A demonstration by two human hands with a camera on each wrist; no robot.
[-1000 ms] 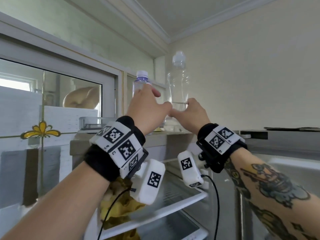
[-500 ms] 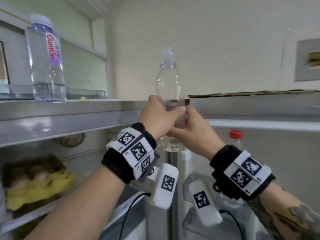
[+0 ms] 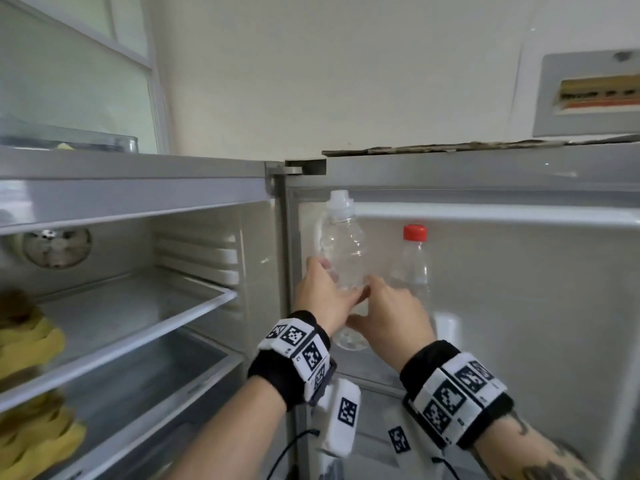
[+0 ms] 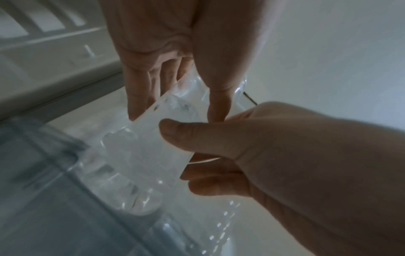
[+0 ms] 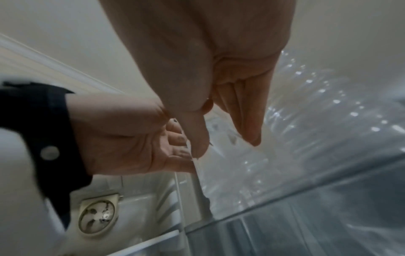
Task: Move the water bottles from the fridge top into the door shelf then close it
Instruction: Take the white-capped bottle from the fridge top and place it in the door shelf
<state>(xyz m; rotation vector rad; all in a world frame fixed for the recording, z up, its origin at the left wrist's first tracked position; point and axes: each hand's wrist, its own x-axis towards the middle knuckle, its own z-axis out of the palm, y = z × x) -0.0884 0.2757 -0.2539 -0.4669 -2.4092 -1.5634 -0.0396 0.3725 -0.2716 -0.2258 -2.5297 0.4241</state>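
Note:
A clear water bottle (image 3: 343, 251) with a white cap is upright in front of the open fridge door's inner side (image 3: 519, 306). My left hand (image 3: 323, 289) grips its lower body from the left and my right hand (image 3: 384, 306) grips it from the right. The left wrist view shows the left thumb and fingers around the bottle (image 4: 151, 138), with its base just above the door shelf's translucent wall (image 4: 54, 199). A second clear bottle with a red cap (image 3: 414, 265) stands in the door shelf just to the right, partly hidden behind my right hand.
The fridge body is open on the left, with glass shelves (image 3: 138, 327) and yellow items (image 3: 31, 344) at the far left. A glass tray (image 3: 128, 145) lies on the fridge top (image 3: 138, 164). A round fan vent (image 3: 57, 245) sits in the back wall.
Both hands have brought the white-capped bottle down from fridge-top height to in front of the door's inner side. The purple-capped bottle on the fridge top has left the view.

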